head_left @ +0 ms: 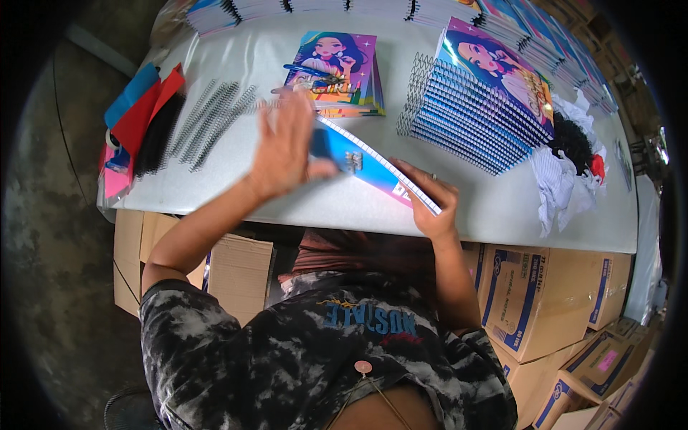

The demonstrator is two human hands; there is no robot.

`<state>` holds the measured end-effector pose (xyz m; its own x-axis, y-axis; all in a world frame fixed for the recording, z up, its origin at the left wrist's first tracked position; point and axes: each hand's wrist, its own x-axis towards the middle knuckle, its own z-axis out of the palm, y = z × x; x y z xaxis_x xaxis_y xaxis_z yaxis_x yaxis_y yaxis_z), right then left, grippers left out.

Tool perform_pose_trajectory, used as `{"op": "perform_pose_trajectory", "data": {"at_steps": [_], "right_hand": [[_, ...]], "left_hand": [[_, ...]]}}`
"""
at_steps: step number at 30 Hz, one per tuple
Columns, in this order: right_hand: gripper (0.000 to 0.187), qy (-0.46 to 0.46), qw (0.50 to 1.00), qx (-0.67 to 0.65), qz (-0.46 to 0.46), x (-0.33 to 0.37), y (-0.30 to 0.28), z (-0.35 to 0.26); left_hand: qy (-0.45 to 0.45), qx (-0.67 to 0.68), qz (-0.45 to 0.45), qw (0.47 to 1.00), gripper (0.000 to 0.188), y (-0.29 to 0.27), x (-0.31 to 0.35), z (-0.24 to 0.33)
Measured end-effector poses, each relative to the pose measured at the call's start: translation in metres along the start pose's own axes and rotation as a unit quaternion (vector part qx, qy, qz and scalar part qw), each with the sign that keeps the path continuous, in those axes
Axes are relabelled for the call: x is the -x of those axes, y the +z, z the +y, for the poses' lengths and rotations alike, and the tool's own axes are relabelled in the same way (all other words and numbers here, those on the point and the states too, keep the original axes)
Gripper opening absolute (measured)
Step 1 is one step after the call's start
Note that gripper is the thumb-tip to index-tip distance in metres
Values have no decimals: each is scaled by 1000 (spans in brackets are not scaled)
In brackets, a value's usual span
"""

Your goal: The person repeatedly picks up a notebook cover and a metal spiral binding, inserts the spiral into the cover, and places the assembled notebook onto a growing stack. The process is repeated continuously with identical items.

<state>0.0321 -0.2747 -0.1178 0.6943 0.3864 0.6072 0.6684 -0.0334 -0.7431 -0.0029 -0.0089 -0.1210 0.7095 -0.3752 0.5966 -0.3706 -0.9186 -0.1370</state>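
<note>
My right hand (433,204) grips the near right end of a notebook (369,168) with a blue and pink cover. The notebook stands tilted on its side, its punched white edge facing up. My left hand (287,143), blurred by motion, is held flat with the thumb apart, by the notebook's far left end. Whether it touches the notebook I cannot tell. Loose metal spiral coils (208,122) lie left of that hand. Beyond it, blue-handled pliers (315,73) rest on a small stack of notebooks (365,54) with an illustrated cover.
On the right stands a tall stack of spiral-bound notebooks (480,100), with crumpled white cloth (555,183) beside it. More notebook stacks (380,7) line the table's far edge. Red and blue sheets (154,97) lie at left. Cardboard boxes (537,301) are under the table (502,215).
</note>
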Motion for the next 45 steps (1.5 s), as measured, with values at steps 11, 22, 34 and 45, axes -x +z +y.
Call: {"op": "perform_pose_trajectory", "data": {"at_steps": [11, 22, 34, 45], "right_hand": [[33, -57, 998, 13, 10, 10, 11, 0], [32, -149, 989, 22, 0, 10, 8, 3], [34, -132, 991, 3, -25, 11, 18, -15], [42, -72, 997, 20, -11, 6, 31, -16]], "left_hand": [[68, -41, -70, 994, 115, 33, 59, 24], [107, 8, 227, 968, 100, 9, 0, 15], [-24, 242, 274, 930, 93, 19, 2, -13], [-18, 145, 159, 976, 110, 15, -22, 23]]}}
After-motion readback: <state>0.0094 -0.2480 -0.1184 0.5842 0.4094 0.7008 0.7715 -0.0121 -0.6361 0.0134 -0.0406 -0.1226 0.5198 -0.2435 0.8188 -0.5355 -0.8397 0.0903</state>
